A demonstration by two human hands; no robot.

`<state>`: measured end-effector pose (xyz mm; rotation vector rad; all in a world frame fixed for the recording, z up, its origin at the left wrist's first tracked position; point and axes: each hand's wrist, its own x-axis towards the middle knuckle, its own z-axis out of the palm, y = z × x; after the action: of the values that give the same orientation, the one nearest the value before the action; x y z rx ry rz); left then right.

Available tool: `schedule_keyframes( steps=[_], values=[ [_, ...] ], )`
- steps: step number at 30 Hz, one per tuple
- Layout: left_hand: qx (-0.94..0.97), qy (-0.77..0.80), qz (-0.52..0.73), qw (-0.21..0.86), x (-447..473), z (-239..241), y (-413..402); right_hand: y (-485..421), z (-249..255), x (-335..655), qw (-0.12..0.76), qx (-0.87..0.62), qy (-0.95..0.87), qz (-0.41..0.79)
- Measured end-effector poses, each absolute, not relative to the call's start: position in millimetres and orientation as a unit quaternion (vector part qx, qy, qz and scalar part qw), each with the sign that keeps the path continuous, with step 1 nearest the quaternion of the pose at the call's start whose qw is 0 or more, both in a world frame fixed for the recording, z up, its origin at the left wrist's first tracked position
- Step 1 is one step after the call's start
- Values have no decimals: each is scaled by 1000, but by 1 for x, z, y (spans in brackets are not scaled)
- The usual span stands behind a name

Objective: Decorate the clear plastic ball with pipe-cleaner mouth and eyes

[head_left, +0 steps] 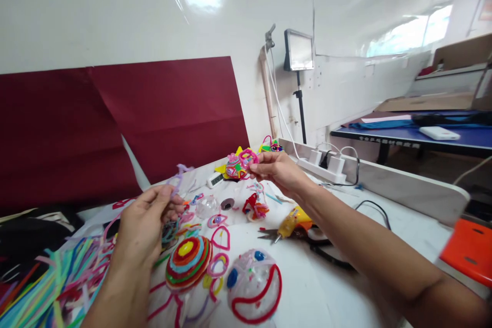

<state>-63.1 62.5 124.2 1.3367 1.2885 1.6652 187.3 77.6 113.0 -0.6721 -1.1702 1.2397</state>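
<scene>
My left hand (pixel 148 220) is raised over the white table (pixel 326 287), its fingers pinched on a lilac pipe cleaner (pixel 177 178) that curls up past them. My right hand (pixel 277 168) reaches farther out and pinches a pink pipe-cleaner loop (pixel 248 156). Below my hands lie a dome wound in red, blue and yellow rings (pixel 188 261) and a clear dome with a red smile and blue dots (pixel 253 284). Small pink loops (pixel 220 246) lie between them.
A heap of loose pipe cleaners (pixel 49 282) covers the near left. A yellow glue gun (pixel 292 221) and scissors (pixel 269 234) lie right of centre. A power strip with plugs (pixel 326 166) sits at the back right. Dark red paper (pixel 115 123) leans on the wall. An orange stool (pixel 471 248) stands right.
</scene>
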Motion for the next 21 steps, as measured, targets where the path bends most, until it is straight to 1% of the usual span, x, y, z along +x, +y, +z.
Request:
schedule_keyframes(
  steps=[2,5,10,13,17,21],
  values=[
    [517,491,629,309,-64,126,61,77,114,189,603,-295,-506,542],
    [573,501,589,274,-57,121,58,74,111,183,580,-297,-514,559],
    [626,520,524,252,-46,110,58,76,104,172,534,-282,-502,619],
    [647,542,498,202,-48,110,58,82,101,170,499,-265,-459,686],
    [695,556,443,113,-50,113,54,85,96,167,461,-200,-426,753],
    [741,531,398,100,-47,112,50,82,92,161,449,-193,-425,762]
  ],
)
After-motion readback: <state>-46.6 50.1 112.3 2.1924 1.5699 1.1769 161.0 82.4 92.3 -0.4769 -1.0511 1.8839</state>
